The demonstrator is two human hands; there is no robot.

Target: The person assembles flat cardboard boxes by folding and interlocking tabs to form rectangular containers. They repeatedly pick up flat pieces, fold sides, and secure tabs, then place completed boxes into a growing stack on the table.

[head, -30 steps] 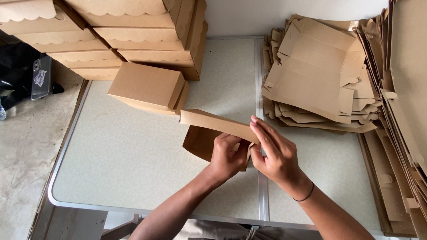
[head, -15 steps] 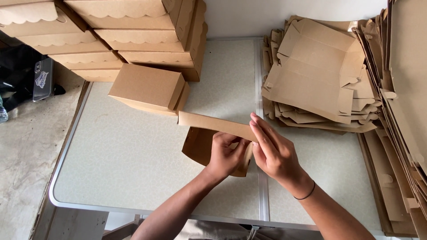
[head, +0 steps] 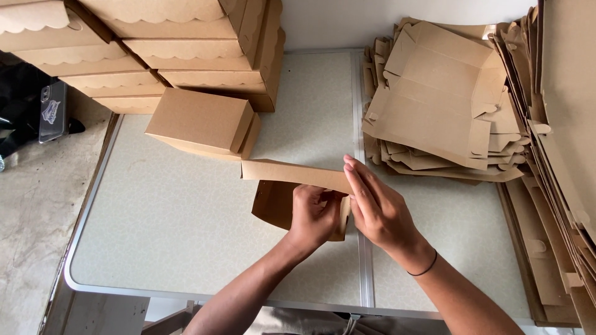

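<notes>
You are holding a half-folded brown cardboard box (head: 292, 192) just above the pale speckled surface (head: 174, 236), right in front of you near its middle seam. Its long top flap is running left to right, tilting slightly down toward your right. Your left hand (head: 315, 214) is curling closed around the box's right end, while your right hand (head: 375, 205) is lying flat, fingers together, pressing against that same end. Both hands are crowding one end; the left end is hanging free.
</notes>
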